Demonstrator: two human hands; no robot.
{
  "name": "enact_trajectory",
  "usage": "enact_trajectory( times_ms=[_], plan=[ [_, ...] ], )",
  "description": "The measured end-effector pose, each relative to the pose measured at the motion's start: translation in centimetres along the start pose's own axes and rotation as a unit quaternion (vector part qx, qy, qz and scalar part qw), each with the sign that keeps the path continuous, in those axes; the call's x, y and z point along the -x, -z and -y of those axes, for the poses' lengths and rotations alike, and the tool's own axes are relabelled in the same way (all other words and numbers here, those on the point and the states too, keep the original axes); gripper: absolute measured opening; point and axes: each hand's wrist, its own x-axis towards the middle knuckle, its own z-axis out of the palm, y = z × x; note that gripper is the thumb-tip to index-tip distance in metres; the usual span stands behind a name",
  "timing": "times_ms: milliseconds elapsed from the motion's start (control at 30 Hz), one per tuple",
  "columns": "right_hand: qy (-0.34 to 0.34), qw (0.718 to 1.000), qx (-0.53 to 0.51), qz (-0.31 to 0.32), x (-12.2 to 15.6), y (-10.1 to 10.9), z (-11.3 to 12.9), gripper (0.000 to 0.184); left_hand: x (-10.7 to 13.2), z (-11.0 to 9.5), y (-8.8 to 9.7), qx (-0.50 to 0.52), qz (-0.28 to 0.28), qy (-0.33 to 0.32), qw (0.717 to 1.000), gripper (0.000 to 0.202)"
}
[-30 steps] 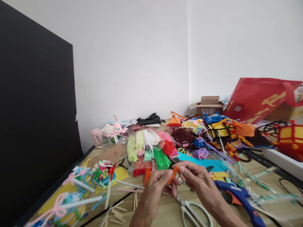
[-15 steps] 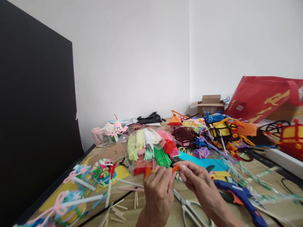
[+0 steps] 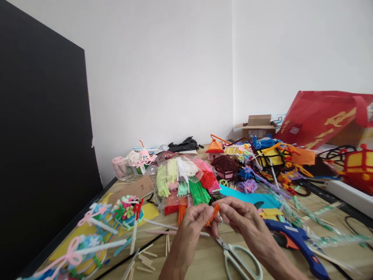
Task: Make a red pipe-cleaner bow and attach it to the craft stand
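The left hand [image 3: 196,221] and right hand [image 3: 240,219] hold a short orange pipe-cleaner piece [image 3: 214,214] in the air, just above the front of the worktop [image 3: 201,260]. Both grips are closed on it, fingertips close together, and a tight pinch from both sides looks right for keeping this small, springy piece steady. A pale stick [image 3: 175,229] runs beneath the left hand; contact is hard to tell. Kitchen scissors [image 3: 240,258] lie at 5 o'clock from the hands, a blue hot glue gun [image 3: 294,237] at 4 o'clock. Bagged pipe cleaners [image 3: 183,182] sit at 11 o'clock, a teal foam sheet [image 3: 250,199] at 1 o'clock, and pipe-cleaner flower crafts [image 3: 125,212] at 9 o'clock. Farther back at 2 o'clock are a cardboard box [image 3: 256,126] and a red gift bag [image 3: 320,116]. A black panel [image 3: 43,136] stands at the left, beside a white wall [image 3: 160,77].
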Motion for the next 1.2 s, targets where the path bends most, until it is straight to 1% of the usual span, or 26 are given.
enact_trajectory(
  times_ms=[100, 200, 300, 400, 433, 467, 500, 567, 600, 633, 667, 700, 733, 800, 833, 867, 900, 967, 1033, 1067, 1133, 1200],
  plan=[
    [-0.013, 0.999, 0.036, -0.028, 0.1, 0.1, -0.2, 0.026, -0.1, 0.2, 0.4, 0.006, 0.004, -0.002, 1.0, 0.038],
    [-0.019, 0.996, 0.065, -0.052, 0.2, 0.4, -0.4, 0.027, 0.0, 0.2, 0.3, -0.014, -0.003, -0.036, 0.999, 0.034],
    [-0.027, 0.995, 0.071, -0.06, 0.3, 0.7, -0.6, 0.028, 0.3, -0.3, -0.2, -0.071, -0.036, -0.074, 0.994, 0.03],
    [-0.032, 0.994, 0.081, -0.07, 0.2, 0.9, -0.9, 0.028, 0.6, -0.4, -0.9, -0.173, -0.089, -0.115, 0.974, 0.026],
    [-0.031, 0.994, 0.081, -0.072, 0.2, 0.9, -1.0, 0.028, 0.7, -0.3, -1.0, -0.216, -0.11, -0.138, 0.96, 0.025],
    [-0.029, 0.994, 0.08, -0.073, 0.2, 0.9, -1.1, 0.028, 0.7, -0.1, -1.2, -0.264, -0.134, -0.17, 0.94, 0.023],
    [-0.028, 0.994, 0.079, -0.074, 0.1, 0.9, -1.2, 0.028, 0.7, 0.2, -1.2, -0.315, -0.156, -0.21, 0.913, 0.022],
    [-0.025, 0.993, 0.081, -0.078, 0.0, 0.9, -1.4, 0.028, 0.5, 0.8, -1.2, -0.411, -0.195, -0.292, 0.841, 0.019],
    [-0.025, 0.993, 0.082, -0.079, 0.0, 0.8, -1.4, 0.028, 0.5, 1.1, -1.2, -0.446, -0.209, -0.323, 0.808, 0.019],
    [-0.024, 0.993, 0.082, -0.078, 0.0, 0.8, -1.5, 0.028, 0.4, 1.3, -1.1, -0.468, -0.217, -0.34, 0.786, 0.018],
    [-0.023, 0.993, 0.082, -0.079, -0.1, 0.9, -1.5, 0.029, 0.3, 1.3, -1.1, -0.473, -0.221, -0.34, 0.783, 0.018],
    [-0.021, 0.993, 0.084, -0.08, -0.1, 0.9, -1.5, 0.029, 0.2, 1.3, -1.0, -0.459, -0.218, -0.322, 0.799, 0.018],
    [-0.018, 0.993, 0.088, -0.081, 0.0, 0.9, -1.4, 0.03, 0.2, 1.1, -0.9, -0.427, -0.207, -0.288, 0.832, 0.019],
    [-0.012, 0.991, 0.101, -0.083, 0.0, 1.0, -1.2, 0.031, 0.1, 0.6, -0.6, -0.313, -0.161, -0.187, 0.917, 0.028],
    [-0.01, 0.991, 0.108, -0.082, 0.0, 1.1, -1.1, 0.031, 0.0, 0.3, -0.5, -0.243, -0.134, -0.135, 0.951, 0.034],
    [-0.009, 0.99, 0.114, -0.079, 0.0, 1.1, -1.0, 0.031, 0.0, 0.1, -0.3, -0.18, -0.106, -0.09, 0.974, 0.039],
    [-0.007, 0.99, 0.116, -0.075, 0.0, 1.1, -0.9, 0.031, 0.0, -0.1, -0.1, -0.13, -0.079, -0.058, 0.987, 0.042],
    [-0.008, 0.991, 0.116, -0.068, 0.0, 1.0, -0.8, 0.03, -0.1, -0.2, 0.3, -0.076, -0.032, -0.024, 0.996, 0.044],
    [-0.012, 0.992, 0.11, -0.063, 0.0, 1.0, -0.8, 0.029, -0.2, -0.1, 0.6, -0.066, 0.004, -0.014, 0.998, 0.042],
    [-0.015, 0.992, 0.106, -0.061, 0.0, 0.9, -0.8, 0.029, -0.2, -0.1, 0.7, -0.068, 0.013, -0.016, 0.997, 0.041],
    [-0.019, 0.994, 0.097, -0.055, -0.1, 0.9, -0.8, 0.029, -0.2, 0.0, 0.6, -0.088, 0.007, -0.036, 0.995, 0.039],
    [-0.021, 0.994, 0.087, -0.055, -0.1, 0.9, -1.0, 0.029, 0.0, -0.2, 0.3, -0.134, -0.021, -0.071, 0.988, 0.035]
  ],
)
